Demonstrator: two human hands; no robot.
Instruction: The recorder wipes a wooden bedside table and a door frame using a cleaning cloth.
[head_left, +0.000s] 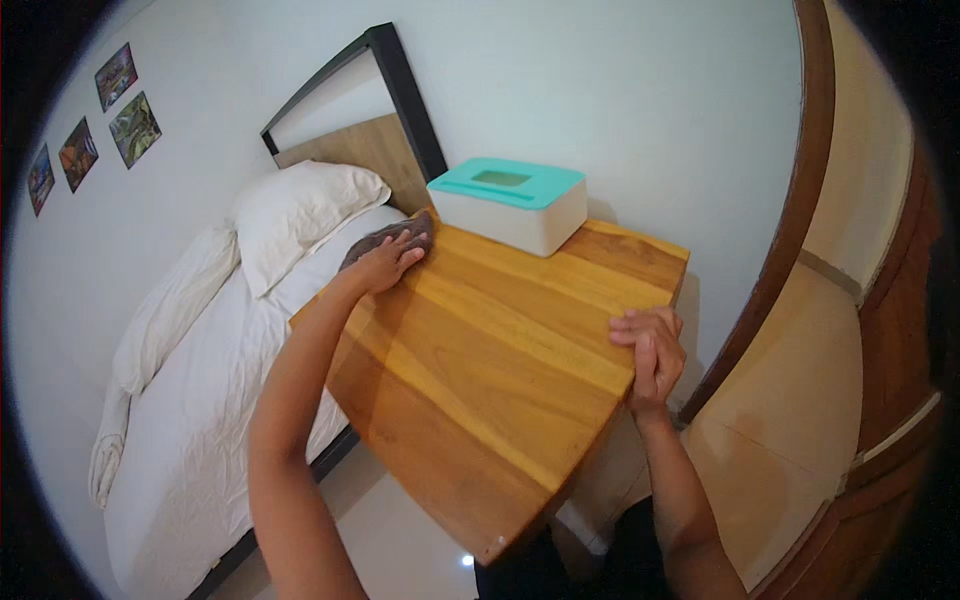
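My left hand (391, 262) lies palm down on a dark brown cloth (375, 238) at the far left corner of a wooden tabletop (480, 360). Part of the cloth reaches past the table's edge towards the bed. My right hand (651, 349) grips the table's right edge, its fingertips resting on the top. Between the hands and farther back, a white plastic tissue box with a turquoise lid (510, 202) stands on the table near the wall.
A bed with white sheets (202, 397), a white pillow (307, 217) and a dark-framed headboard (409, 97) adjoins the table on the left. Several small pictures (135, 129) hang on the wall. A brown door frame (795, 217) stands to the right, with a wooden door (896, 360) beyond.
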